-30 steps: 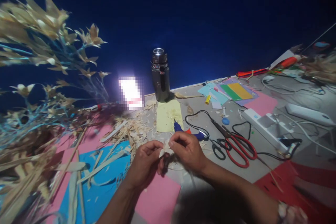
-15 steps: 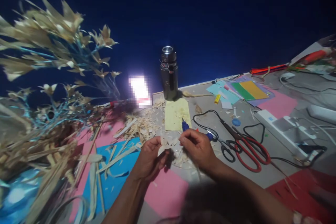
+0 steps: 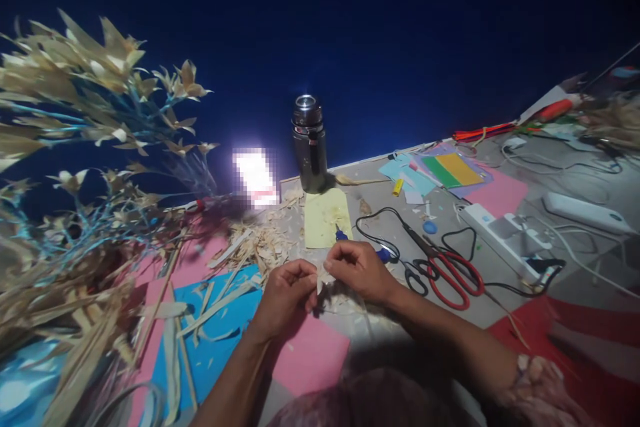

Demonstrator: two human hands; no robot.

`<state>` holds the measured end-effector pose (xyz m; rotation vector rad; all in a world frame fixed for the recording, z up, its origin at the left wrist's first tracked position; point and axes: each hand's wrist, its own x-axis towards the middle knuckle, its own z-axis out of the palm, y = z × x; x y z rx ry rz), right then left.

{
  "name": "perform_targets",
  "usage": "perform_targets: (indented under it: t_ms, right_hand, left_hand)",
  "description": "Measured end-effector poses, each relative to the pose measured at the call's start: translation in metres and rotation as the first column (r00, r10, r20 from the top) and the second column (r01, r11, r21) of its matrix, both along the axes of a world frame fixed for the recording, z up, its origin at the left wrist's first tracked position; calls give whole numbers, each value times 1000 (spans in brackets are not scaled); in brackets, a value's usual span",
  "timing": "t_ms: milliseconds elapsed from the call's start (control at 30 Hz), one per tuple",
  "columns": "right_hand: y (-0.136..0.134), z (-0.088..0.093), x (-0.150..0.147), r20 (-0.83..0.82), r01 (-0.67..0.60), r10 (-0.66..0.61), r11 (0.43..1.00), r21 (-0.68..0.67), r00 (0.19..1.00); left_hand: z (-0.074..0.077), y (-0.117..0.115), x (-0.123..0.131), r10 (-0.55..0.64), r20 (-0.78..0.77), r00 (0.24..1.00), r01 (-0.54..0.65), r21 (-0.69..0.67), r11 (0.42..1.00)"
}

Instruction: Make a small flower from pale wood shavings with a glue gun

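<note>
My left hand (image 3: pixel 286 293) pinches a small pale petal-like piece of dried husk (image 3: pixel 321 279) between thumb and fingers. Close beside it, my right hand (image 3: pixel 361 270) is closed in a pinch at the far side of that piece; whether anything is between its fingertips is too small to tell. Just beyond the right hand lies a blue glue gun (image 3: pixel 341 235), its nozzle over a yellow paper sheet (image 3: pixel 315 230) and its body partly hidden by the hand. Pale scraps lie on the table under both hands.
A dark metal thermos (image 3: pixel 311 153) stands behind the yellow sheet. Red-handled scissors (image 3: pixel 457 280), small black scissors (image 3: pixel 415 279) and a white power strip (image 3: pixel 493 237) lie to the right. Husk flowers on blue stems (image 3: pixel 100 127) rise at left, above husk strips (image 3: pixel 80 347) and blue paper (image 3: pixel 210 360).
The husk piece in my left hand has turned and shows less of its surface. My right hand has come nearer to the left fingertips. The whole view has shifted slightly.
</note>
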<state>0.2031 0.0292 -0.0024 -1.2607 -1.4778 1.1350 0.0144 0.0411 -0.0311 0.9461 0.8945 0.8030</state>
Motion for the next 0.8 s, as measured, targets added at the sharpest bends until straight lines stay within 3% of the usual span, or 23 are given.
perform_targets:
  t_ms: [133,367,533,700,800]
  right_hand:
    - [-1,2,0,27,8,-7,1000,-13,1000]
    - [-4,2,-7,-102,34,-45,994,-107,994]
    - [-4,9,-5,-177,-48,22,988,-146,984]
    - [3,12,5,-2,-9,9,998,-56,1000]
    - [13,9,9,204,-25,31,999,-29,978]
  left_hand:
    - [0,-1,0,-8,-8,1000,8,-1,1000]
    - [-2,-6,0,5,27,1000,-5,22,1000]
    - [7,-11,1,7,194,981,-3,-26,1000]
    - [25,-13,-11,56,248,967,-40,-72,997]
    - [27,-15,-22,120,245,962,-96,-108,990]
